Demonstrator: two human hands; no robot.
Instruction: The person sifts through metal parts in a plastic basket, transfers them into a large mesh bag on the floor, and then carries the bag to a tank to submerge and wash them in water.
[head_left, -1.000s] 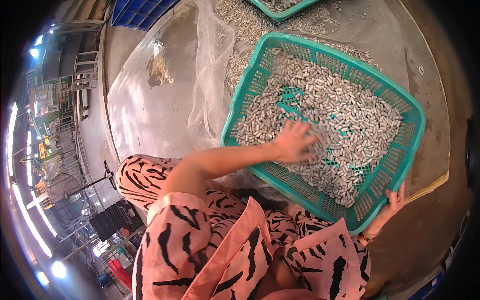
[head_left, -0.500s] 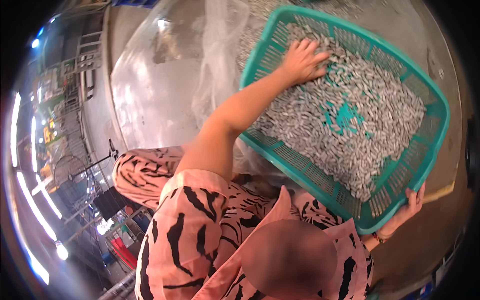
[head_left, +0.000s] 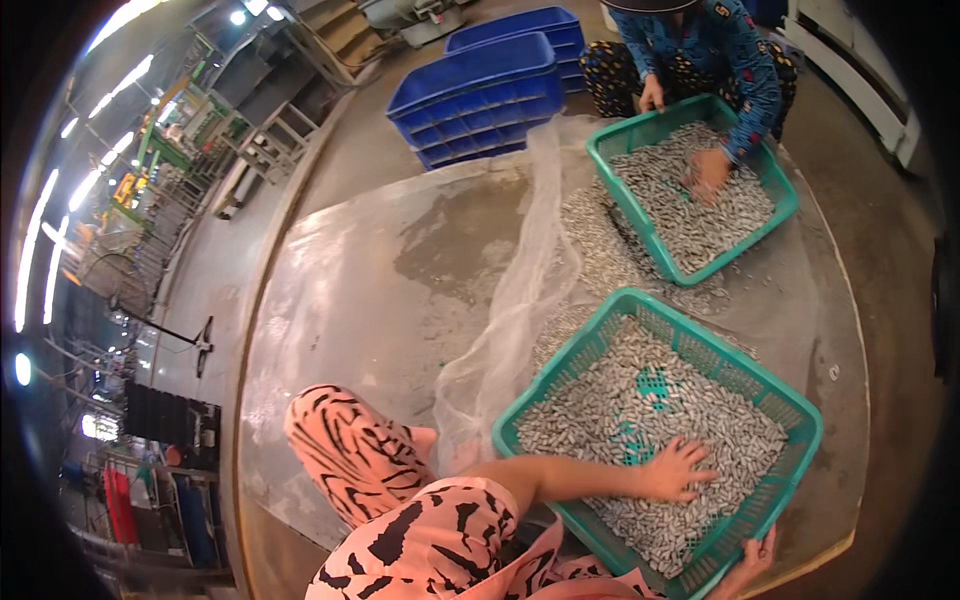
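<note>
Two green slatted baskets hold small grey pieces: the near basket (head_left: pixel 725 350) has its grey pieces (head_left: pixel 715 405) spread over the bottom with green showing through in patches, while the far basket (head_left: pixel 742 246), ahead of it, has a co-worker's hand (head_left: pixel 709 175) among its own load. The left hand (head_left: pixel 677 470) reaches in over the near basket's side, palm down on the pieces, fingers spread and ungripped; the right hand (head_left: pixel 760 552) curls closed around the rim at the lower right corner.
</note>
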